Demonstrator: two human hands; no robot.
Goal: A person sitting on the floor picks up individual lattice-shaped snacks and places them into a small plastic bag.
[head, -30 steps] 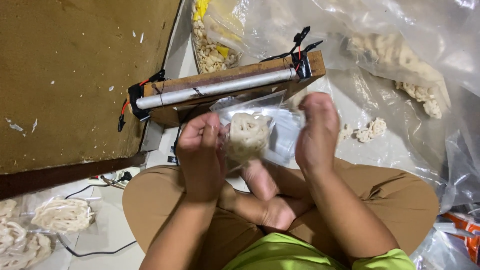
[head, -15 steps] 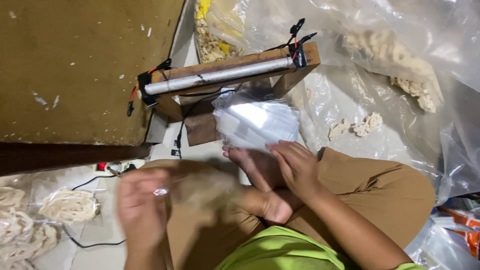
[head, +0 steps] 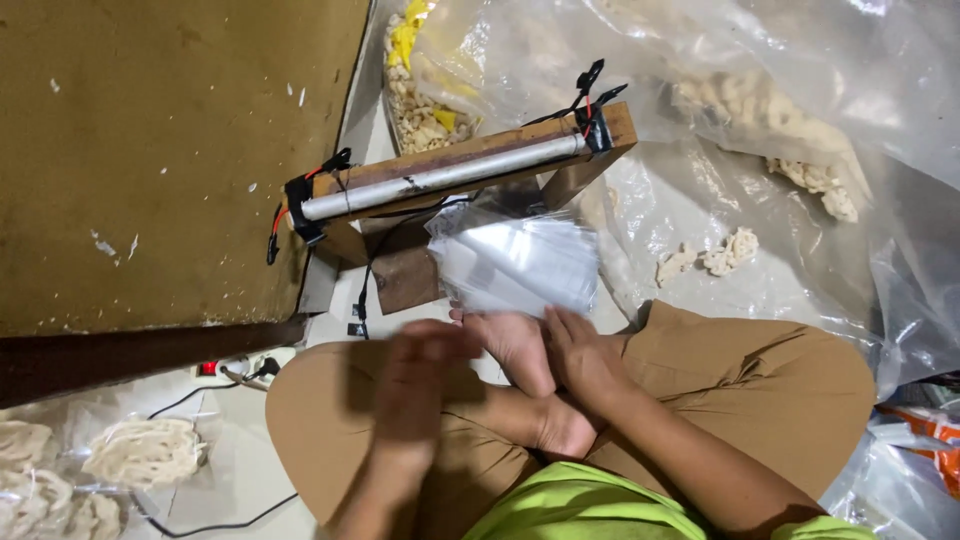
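A stack of small clear plastic bags lies in front of my crossed legs, below a wooden stand with a metal bar and wires. My right hand rests over my bare foot, and its fingertips touch the near edge of the bags. My left hand is blurred with motion above my left knee; nothing shows in it. No cracker is in either hand.
Packed pale crackers lie on the floor at the lower left. Loose crackers sit on a big clear plastic sheet to the right. A brown board fills the left, with a power strip and cables below it.
A second ago both hands held a cracker in a clear bag. My left hand carried it off to the left and has swung back towards the middle; my right hand dropped to the bag stack.
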